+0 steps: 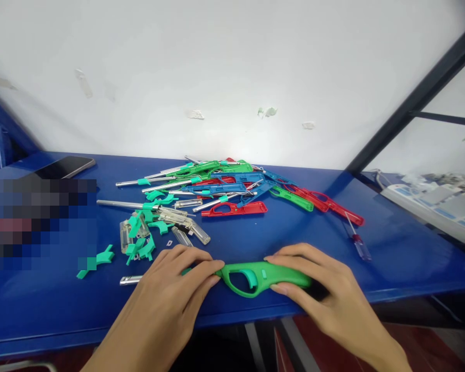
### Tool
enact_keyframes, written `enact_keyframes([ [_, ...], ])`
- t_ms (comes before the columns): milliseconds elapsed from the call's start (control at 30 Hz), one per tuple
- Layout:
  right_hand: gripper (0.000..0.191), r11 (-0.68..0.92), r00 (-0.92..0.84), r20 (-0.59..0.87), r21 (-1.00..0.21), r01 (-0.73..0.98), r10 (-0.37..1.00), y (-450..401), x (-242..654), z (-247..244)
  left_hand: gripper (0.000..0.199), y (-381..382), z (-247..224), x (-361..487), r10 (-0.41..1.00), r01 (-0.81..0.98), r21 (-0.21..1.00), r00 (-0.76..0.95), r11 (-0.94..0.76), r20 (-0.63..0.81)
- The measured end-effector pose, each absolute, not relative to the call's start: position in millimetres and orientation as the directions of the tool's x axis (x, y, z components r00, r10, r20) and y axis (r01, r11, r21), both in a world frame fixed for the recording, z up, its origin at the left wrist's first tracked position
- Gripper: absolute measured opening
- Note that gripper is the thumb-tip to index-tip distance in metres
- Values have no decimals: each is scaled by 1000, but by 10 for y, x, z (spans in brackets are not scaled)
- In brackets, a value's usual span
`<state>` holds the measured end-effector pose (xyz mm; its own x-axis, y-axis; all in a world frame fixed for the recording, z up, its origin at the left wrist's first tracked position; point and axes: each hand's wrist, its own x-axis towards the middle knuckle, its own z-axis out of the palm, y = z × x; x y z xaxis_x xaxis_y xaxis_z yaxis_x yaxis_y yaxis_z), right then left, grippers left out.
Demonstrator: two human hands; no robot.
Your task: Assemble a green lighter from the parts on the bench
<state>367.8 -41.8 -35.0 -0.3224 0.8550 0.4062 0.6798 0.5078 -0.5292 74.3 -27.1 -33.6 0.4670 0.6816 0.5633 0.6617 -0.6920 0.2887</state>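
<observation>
A green utility lighter (251,295) with a teal trigger lies crosswise between my hands, just above the front of the blue table. My left hand (178,289) is closed round its narrow front end, where the thumb and forefinger pinch; the metal tube (129,280) sticks out on the left. My right hand (321,289) grips the handle end, fingers on top and thumb below. Beyond my left hand lie several teal triggers (145,248) and clear fuel tanks (199,232). Further back is a heap of green, blue and red lighter shells (236,208) and metal tubes (127,182).
A screwdriver (360,247) with a clear handle rests against a red shell at the right. At the far left a phone (67,166) lies near a blurred patch. A white wall (232,62) stands behind the blue table (313,237), and a dark metal post (406,108) slants at the right.
</observation>
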Motion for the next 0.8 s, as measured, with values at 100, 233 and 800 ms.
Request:
enact_keyframes([
  [100, 23, 497, -324, 387, -538, 681, 863, -421, 3683, -350, 33, -274, -338, 742, 686, 659, 301, 461, -689, 562],
  [233, 23, 462, -327, 328, -572, 678, 886, -412, 3701, -347, 30, -271, -357, 740, 701, 648, 336, 454, -684, 550],
  [800, 22, 352, -301, 194, -654, 669, 934, -392, 3704, -321, 44, -316, -415, 702, 641, 680, 181, 519, -711, 566],
])
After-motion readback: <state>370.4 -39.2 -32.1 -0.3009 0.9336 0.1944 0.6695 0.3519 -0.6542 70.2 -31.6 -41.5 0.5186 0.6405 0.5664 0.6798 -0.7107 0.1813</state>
